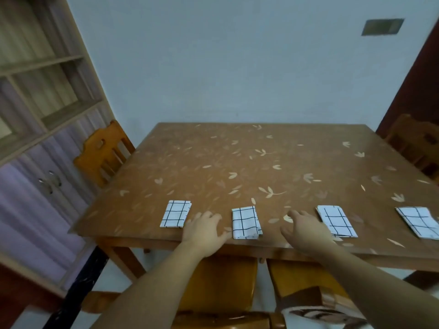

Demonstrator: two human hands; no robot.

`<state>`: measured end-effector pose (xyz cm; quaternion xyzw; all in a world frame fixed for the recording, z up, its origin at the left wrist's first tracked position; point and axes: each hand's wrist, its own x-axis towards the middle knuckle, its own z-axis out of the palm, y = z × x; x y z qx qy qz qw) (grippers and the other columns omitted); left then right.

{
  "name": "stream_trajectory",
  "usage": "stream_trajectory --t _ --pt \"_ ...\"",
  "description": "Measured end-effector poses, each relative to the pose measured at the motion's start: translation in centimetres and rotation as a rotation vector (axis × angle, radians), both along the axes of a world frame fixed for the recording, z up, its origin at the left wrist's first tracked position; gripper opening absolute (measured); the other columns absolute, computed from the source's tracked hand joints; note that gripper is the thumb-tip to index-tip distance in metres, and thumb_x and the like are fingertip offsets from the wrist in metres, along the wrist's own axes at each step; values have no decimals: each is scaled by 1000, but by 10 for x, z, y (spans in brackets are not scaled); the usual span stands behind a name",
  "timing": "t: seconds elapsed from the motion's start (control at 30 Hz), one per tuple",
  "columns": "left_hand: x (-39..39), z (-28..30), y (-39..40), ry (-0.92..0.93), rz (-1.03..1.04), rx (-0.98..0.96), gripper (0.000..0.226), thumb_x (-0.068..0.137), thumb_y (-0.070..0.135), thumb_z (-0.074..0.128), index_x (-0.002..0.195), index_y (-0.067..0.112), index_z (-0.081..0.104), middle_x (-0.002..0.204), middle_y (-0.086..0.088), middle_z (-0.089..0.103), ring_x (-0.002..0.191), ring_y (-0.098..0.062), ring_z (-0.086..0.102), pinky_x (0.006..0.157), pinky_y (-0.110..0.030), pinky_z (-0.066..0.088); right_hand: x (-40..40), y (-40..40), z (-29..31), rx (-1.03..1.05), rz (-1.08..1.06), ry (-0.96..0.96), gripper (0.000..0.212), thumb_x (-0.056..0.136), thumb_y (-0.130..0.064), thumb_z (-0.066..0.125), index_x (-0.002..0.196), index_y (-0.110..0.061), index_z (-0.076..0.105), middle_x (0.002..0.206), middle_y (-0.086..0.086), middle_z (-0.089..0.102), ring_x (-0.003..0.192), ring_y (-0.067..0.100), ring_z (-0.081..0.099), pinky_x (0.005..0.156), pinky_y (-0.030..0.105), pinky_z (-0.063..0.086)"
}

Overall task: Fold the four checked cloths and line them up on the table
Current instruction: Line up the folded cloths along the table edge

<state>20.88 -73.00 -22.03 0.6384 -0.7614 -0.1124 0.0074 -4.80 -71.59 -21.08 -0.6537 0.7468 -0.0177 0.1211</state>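
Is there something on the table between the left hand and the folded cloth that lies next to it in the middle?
Nothing visible. The left hand lies open on the table, just left of the second folded checked cloth. Only bare tabletop lies between them; the thumb almost reaches the cloth's edge.

The four cloths [176,213] [246,222] [335,221] [418,221] are thin woven fabric, matt white with black grid lines, their folded edges soft. The counter [237,162] carries a smooth brown covering with a faint sheen and pale printed leaves. The chair [104,150] is varnished orange wood, glossy. The shelving [42,74] is pale matt wood. The wall [237,55] is flat, matt paint
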Motion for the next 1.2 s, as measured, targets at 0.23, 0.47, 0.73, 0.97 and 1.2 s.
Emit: stream_trajectory --t 0.23,0.47,0.73,0.97,1.2 --pt "-17 -41 -33 111 76 145 50 93 48 49 137 25 47 134 1 52 121 -21 49 96 -39 45 8 -35 -36 114 -7 -84 53 91 -55 46 131 -20 47 129 4 55 113 25 55 90 39 46" --pt "-41 -88 -57 269 193 289 47 84 41 70 124 20 57 116 1 64 102 -19 60 85 -36 52 21 -68 -82 243 -69 -390 27 92 -35 56 69 -20 51 65 -6 55 66 14 60 49 22 37" --pt "-52 -116 -70 250 237 251 16 87 33 67 98 21 66 93 3 68 82 -16 62 73 -35 55 19 -85 -121 307 -228 -577 18 88 -28 64 75 -15 67 75 3 68 70 14 66 55 22 50" --pt "-50 -119 -83 256 253 185 15 93 31 61 101 22 69 95 4 69 82 -14 62 65 -25 46 24 -102 -132 302 -281 -615 14 89 -12 63 79 -7 71 74 6 73 65 15 71 59 26 58" --pt "-42 -122 -88 282 248 172 16 92 29 63 103 21 70 99 3 71 86 -15 64 71 -27 53 37 -110 -138 269 -310 -623 18 90 -11 61 74 -10 69 71 6 72 60 13 69 47 20 52"
